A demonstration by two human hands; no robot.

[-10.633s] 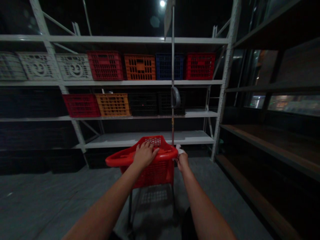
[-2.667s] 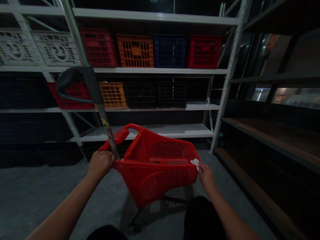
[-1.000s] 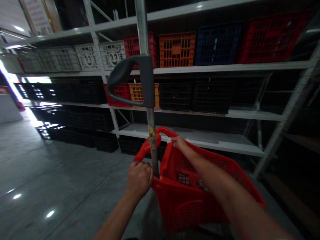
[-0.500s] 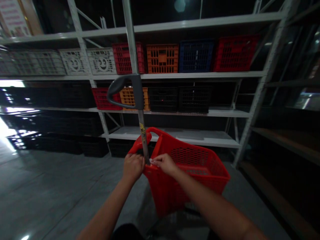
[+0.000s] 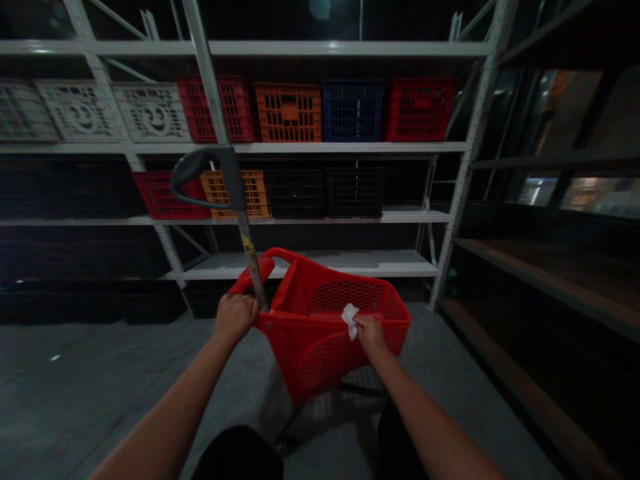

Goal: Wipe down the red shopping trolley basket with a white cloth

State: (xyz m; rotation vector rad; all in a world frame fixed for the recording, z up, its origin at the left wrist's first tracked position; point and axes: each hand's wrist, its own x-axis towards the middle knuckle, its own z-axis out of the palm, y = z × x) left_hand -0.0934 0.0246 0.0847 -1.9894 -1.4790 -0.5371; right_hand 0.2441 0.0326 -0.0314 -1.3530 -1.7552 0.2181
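Observation:
A red plastic shopping cart [image 5: 325, 347] stands in front of me, its perforated basket to the right and its handle to the left. My left hand [image 5: 235, 319] is wrapped round the red handle, beside the foot of an upright metal pole [image 5: 253, 267]. A dark grey loop grip [image 5: 233, 177] is fixed on that pole higher up. My right hand [image 5: 370, 331] pinches a crumpled white tissue [image 5: 351, 320] at the near rim of the basket. Whether the tissue touches the rim I cannot tell.
A white metal rack [image 5: 330, 148] runs behind the cart, holding white, red, orange, blue and black crates, among them a blue crate [image 5: 353, 110]. Dark shelving [image 5: 530, 277] lines the right side. Grey floor [image 5: 125, 373] lies around the cart.
My right hand has moved right with the tissue, from the pole's foot to along the basket's near rim. My left hand stays on the handle. The view has turned to the right.

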